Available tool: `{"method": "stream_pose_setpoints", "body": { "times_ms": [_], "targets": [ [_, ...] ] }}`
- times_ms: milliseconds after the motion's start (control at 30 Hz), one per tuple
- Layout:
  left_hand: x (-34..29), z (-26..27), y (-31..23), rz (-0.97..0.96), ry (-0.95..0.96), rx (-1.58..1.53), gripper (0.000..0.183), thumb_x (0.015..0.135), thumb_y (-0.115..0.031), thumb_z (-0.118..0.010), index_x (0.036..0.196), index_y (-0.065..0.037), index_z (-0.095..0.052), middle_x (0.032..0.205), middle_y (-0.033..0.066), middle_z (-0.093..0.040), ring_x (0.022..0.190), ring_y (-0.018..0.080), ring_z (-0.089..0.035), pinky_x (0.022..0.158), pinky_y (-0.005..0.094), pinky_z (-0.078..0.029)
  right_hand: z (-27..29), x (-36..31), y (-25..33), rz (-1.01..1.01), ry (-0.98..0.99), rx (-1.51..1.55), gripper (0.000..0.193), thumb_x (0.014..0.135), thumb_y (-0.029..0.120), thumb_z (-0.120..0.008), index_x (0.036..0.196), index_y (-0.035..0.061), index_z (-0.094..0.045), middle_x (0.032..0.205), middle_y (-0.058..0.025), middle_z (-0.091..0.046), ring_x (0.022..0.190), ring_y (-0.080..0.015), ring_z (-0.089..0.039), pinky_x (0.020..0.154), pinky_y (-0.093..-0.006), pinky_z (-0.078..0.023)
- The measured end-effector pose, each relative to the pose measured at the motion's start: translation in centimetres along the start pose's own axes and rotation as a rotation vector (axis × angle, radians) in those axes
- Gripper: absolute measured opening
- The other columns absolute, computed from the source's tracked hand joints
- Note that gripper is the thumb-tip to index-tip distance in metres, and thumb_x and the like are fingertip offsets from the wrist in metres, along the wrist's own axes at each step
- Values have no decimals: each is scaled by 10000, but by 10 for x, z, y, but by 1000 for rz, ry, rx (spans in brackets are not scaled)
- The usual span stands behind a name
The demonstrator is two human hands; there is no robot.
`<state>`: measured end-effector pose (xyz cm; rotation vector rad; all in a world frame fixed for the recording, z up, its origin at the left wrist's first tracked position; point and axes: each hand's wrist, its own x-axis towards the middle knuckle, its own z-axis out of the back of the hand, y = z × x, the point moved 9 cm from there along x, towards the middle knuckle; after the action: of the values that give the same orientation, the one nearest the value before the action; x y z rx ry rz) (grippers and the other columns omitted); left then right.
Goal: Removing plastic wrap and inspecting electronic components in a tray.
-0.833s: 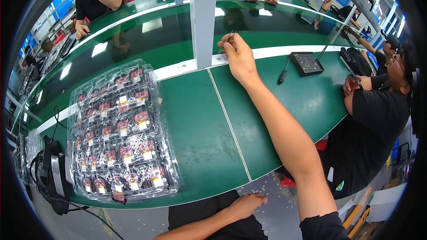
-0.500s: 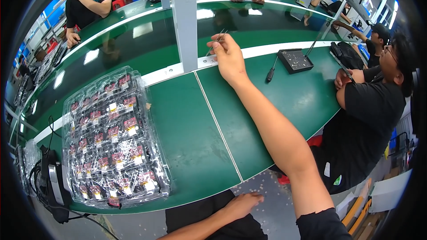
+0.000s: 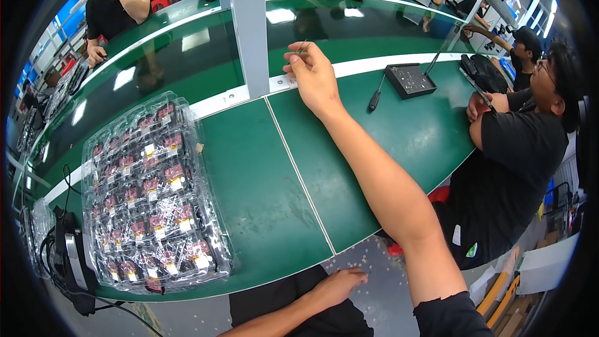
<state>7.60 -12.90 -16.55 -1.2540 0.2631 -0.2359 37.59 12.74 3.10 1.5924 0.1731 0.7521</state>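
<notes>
My right hand [image 3: 315, 78] is raised over the far white edge of the green workbench [image 3: 262, 181], just right of a grey upright post [image 3: 251, 37]. Its fingers are closed on thin metal tweezers [image 3: 303, 45], whose tips point up and away; the rest of them is hidden by the fingers. Below the bench's near edge, my left hand [image 3: 342, 287] lies on my dark-clothed leg with its fingers stretched out, holding nothing. Left of the right arm stands a stack of clear plastic trays [image 3: 153, 196] filled with small red, black and white electronic parts.
A screwdriver [image 3: 375, 100] lies beside a black box of small screws [image 3: 410, 81]. Cables and a black device [image 3: 76, 256] sit at the left edge. At the right a person in black [image 3: 518, 156] holds a dark flat object. A dark glossy conveyor belt [image 3: 178, 56] runs beyond the bench.
The view has shifted slightly, so the bench things appear a little further left. My right hand has turned a bit, with the tweezers still in it. My left hand stays on my leg.
</notes>
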Motion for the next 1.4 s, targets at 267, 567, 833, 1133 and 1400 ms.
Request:
{"method": "stream_pose_setpoints", "body": {
  "times_ms": [267,567,833,1133,1400],
  "targets": [
    [-1,-1,5,17,9,9,203,948,26,-600,1133,4,-680,1137,148,-706,1049,371,-689,890,435,-577,-1,-1,-7,-17,26,-79,184,1052,102,-568,1188,5,-645,1047,-114,-720,888,-185,-700,814,-342,-562],
    [-1,0,2,16,2,42,213,943,10,-604,1145,4,-671,1133,146,-701,1024,368,-699,883,437,-582,-3,-2,1,78,23,-206,152,1027,66,-582,1128,-3,-671,998,-76,-705,906,-151,-660,831,-311,-530],
    [-1,0,4,14,4,35,215,938,16,-595,1139,2,-670,1120,146,-698,1011,363,-701,879,433,-582,-4,-5,6,37,30,-270,140,1025,63,-576,1103,-4,-670,961,-78,-699,878,-170,-665,837,-329,-531],
    [-1,0,3,11,-12,44,221,934,16,-592,1140,6,-672,1108,150,-699,1007,367,-699,881,432,-584,-2,-5,3,38,14,-258,129,1023,53,-570,1086,-7,-665,924,-92,-695,863,-170,-669,813,-333,-533],
    [-1,-4,4,24,5,80,232,925,20,-593,1141,8,-677,1113,152,-703,1015,365,-700,888,435,-586,-2,-6,9,43,15,-297,126,1027,54,-564,1082,-6,-660,907,-99,-690,860,-186,-672,820,-337,-529]
  ]
}}
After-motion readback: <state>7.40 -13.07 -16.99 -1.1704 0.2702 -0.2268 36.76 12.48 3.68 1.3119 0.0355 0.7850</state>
